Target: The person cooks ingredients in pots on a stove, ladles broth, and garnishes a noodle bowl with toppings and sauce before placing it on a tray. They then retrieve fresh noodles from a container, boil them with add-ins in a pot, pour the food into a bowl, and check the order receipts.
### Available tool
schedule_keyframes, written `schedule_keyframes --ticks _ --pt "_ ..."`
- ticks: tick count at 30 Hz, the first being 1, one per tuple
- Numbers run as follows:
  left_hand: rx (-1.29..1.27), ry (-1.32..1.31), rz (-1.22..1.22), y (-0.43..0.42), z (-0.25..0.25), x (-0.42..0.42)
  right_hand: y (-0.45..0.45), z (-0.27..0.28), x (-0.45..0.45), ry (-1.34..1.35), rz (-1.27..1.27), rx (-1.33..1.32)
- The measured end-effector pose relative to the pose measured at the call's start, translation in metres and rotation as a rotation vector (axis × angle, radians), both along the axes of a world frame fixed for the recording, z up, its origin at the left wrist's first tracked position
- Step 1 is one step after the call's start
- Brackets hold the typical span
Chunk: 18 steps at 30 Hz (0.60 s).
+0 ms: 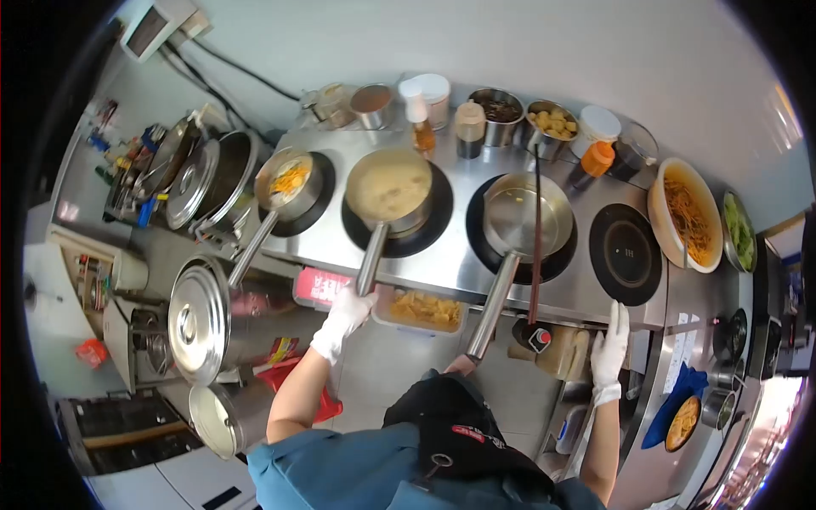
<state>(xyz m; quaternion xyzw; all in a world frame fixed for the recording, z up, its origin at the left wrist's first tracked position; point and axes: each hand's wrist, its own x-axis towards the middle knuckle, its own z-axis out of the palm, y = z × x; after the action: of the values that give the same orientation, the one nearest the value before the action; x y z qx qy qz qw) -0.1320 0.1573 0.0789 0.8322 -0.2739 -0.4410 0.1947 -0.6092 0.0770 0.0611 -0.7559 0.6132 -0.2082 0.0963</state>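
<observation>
My left hand (343,321), in a white glove, is closed round the end of the handle of a saucepan (375,255) filled with cloudy, pale broth. This pan sits on a black burner of the steel cooktop. My right hand (609,357), gloved too, has its fingers stretched out at the counter's front edge, below a bare burner (625,255). No object shows in it. Between my hands, a second saucepan (527,219) holds clear liquid, and long dark chopsticks (536,255) lie across it. At the left, a smaller pan (290,182) contains orange and yellow food.
Seasoning bottles (470,129) and metal pots (498,112) line the back wall. A large bowl of shredded food (685,212) stands at the right. Under the cooktop edge is a tub of yellow pieces (422,310). A tall lidded pot (197,319) stands at the left.
</observation>
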Motion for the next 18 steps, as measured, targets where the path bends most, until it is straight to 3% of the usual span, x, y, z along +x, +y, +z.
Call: schedule_keyframes --ticks 2,4,5,7,8,9,10,12,13,14,16,17,18 --pt "-0.062 0.069 -0.005 0.009 -0.041 0.019 0.016 -0.004 -0.003 -0.018 0.03 0.019" --pt "-0.312 -0.557 -0.167 0.018 -0.041 0.005 0.069 -0.028 -0.033 0.008 -0.101 0.014" --pt "-0.298 -0.552 -0.158 0.02 -0.031 -0.006 0.096 -0.038 -0.043 0.013 -0.089 0.025" --pt "-0.863 -0.954 -0.037 0.023 0.01 -0.044 0.16 -0.065 -0.065 -0.069 -0.211 0.126" --pt "-0.967 -0.815 0.0 0.03 0.03 -0.071 0.196 -0.095 -0.085 -0.055 -0.202 0.058" --pt "-1.094 -0.718 -0.065 0.039 0.04 -0.099 0.238 -0.12 -0.095 -0.317 -0.365 0.241" --pt "-1.231 -0.597 -0.15 0.051 0.047 -0.127 0.281 -0.146 -0.106 -0.31 -0.364 0.149" --pt "-1.45 -0.36 -0.507 0.078 0.056 -0.181 0.347 -0.148 -0.102 -0.2 -0.434 0.329" --pt "-1.411 -0.246 -0.701 0.093 0.053 -0.208 0.381 -0.135 -0.092 0.026 -0.542 0.593" --pt "-1.368 -0.128 -0.93 0.111 0.046 -0.233 0.423 -0.148 -0.085 -0.035 -0.512 0.401" --pt "-1.089 0.184 -1.175 0.147 0.024 -0.3 0.492 -0.12 -0.065 -0.193 -0.636 0.408" --pt "-0.971 0.326 -1.308 0.165 -0.005 -0.328 0.527 -0.106 -0.059 -0.254 -0.746 0.512" --pt "-0.834 0.422 -1.432 0.187 -0.044 -0.354 0.571 -0.115 -0.049 -0.366 -0.876 0.45"
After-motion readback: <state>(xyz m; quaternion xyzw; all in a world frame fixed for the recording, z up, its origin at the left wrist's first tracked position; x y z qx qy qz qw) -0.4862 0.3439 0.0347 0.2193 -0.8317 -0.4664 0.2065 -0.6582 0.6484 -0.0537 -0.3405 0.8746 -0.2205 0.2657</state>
